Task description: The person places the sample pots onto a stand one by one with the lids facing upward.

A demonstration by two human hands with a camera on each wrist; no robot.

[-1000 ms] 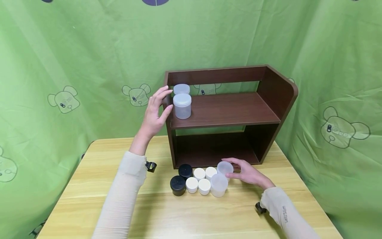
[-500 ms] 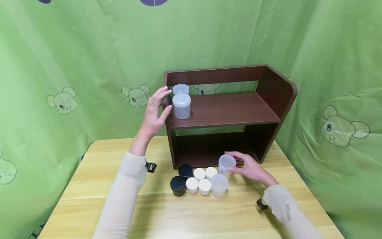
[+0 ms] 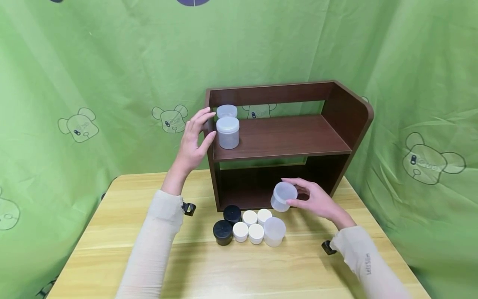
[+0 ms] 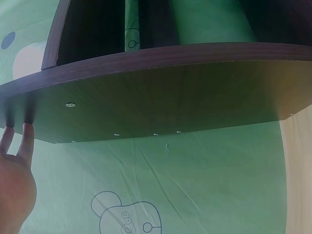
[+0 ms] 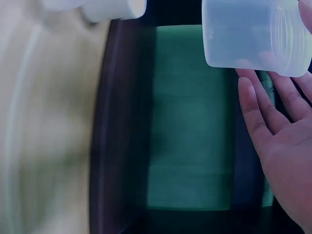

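My right hand point(image 3: 311, 200) holds a translucent plastic jar point(image 3: 284, 195) by its upper part, between thumb and fingers. The jar is lifted off the tabletop, before the lower shelf opening, and appears again in the right wrist view as a clear jar point(image 5: 243, 31). With fingers extended, my left hand point(image 3: 194, 139) rests against the left side panel of the brown shelf point(image 3: 287, 135); in the left wrist view its fingertips meet the side panel point(image 4: 161, 97). Close to that hand, two translucent lidded jars point(image 3: 228, 135) stand one behind the other on the upper shelf.
On the wooden table point(image 3: 224, 274), in front of the shelf, stand two black jars point(image 3: 223, 232), several small white jars point(image 3: 256, 234) and another translucent jar point(image 3: 274, 231), grouped closely. A green curtain point(image 3: 130, 62) hangs behind and beside the table.
My right hand has raised the translucent jar from the back right of the group, bringing it up toward the shelf. The left hand has stayed at the side panel.
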